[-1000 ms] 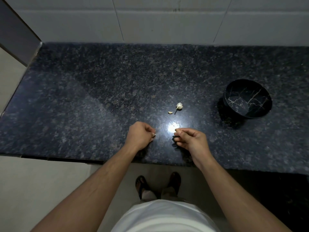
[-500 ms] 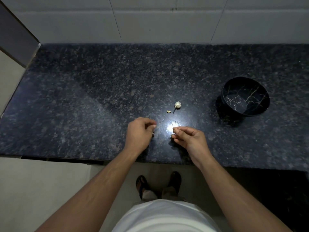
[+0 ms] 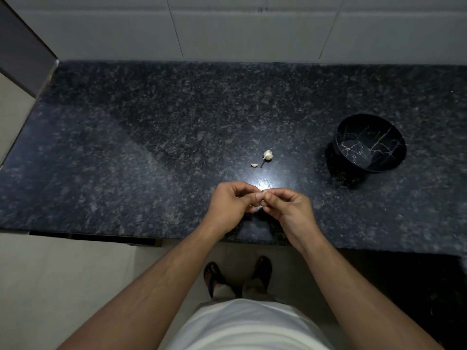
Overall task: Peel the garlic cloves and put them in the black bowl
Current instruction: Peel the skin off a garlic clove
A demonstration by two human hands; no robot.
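- My left hand (image 3: 231, 207) & right hand (image 3: 288, 210) meet fingertip to fingertip over the front edge of the counter (image 3: 126, 147), wrists angled inward.
- Both sets of fingers curled, pinching smth tiny between them; too hidden to say if it's a clove.
- 0.5 s ago hands were apart; now touching.
- Garlic piece (image 3: 267, 155) & small clove (image 3: 254, 164) lie mid-counter, just beyond my hands.
- Black bowl (image 3: 394, 137) sits twd right edge, well apart.
- No writing readable.
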